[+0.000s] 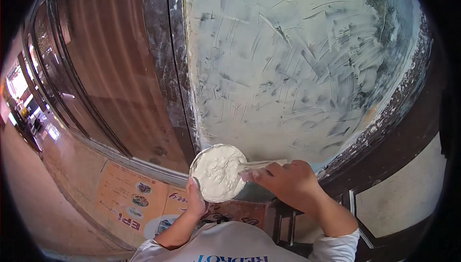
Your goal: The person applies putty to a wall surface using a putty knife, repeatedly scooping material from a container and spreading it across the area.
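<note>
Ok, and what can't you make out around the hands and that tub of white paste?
Head view: fingers of the left hand, except the thumb, hidden by the tub.
Head view: part of the pale flat tool, covered by the right hand.
Head view: the tub's base, below its white paste.
Head view: the smeared wall's top, cut off by the upper edge.

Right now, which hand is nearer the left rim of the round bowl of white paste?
Left. Your left hand holds the bowl at its lower-left rim; your right hand is across, by its right rim.
</note>
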Demonstrator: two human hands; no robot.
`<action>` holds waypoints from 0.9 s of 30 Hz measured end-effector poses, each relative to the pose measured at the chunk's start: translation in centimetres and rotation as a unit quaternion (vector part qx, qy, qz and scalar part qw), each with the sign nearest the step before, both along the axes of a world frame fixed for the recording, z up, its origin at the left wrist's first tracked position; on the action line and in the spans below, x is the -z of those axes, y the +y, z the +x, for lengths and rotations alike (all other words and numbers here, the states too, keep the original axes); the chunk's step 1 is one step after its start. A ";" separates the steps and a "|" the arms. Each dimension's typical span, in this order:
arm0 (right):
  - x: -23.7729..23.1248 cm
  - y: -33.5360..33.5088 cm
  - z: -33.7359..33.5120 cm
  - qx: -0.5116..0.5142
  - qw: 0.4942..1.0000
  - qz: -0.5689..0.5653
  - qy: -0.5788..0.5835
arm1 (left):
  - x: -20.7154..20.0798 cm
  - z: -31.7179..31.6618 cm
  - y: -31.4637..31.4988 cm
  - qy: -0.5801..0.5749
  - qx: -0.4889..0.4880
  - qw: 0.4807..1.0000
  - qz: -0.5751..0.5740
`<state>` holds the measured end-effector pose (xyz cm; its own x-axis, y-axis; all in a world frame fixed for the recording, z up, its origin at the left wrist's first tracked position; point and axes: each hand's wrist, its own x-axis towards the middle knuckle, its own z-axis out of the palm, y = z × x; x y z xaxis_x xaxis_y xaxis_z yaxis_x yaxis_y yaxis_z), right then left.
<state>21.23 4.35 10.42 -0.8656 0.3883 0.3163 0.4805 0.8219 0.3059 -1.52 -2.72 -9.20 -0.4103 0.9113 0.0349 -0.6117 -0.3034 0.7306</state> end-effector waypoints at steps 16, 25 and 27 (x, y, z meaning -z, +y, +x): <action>-0.1 3.2 -1.5 -0.218 0.955 0.184 0.077 | -0.9 -1.2 0.1 0.168 0.079 0.983 -0.004; 0.4 2.8 -0.3 0.020 0.965 -0.166 0.200 | -2.7 -0.4 -0.5 0.000 0.100 0.995 -0.018; 2.2 3.8 -0.1 0.077 0.935 -0.211 0.274 | -2.5 -0.1 -0.2 0.015 0.106 0.994 -0.011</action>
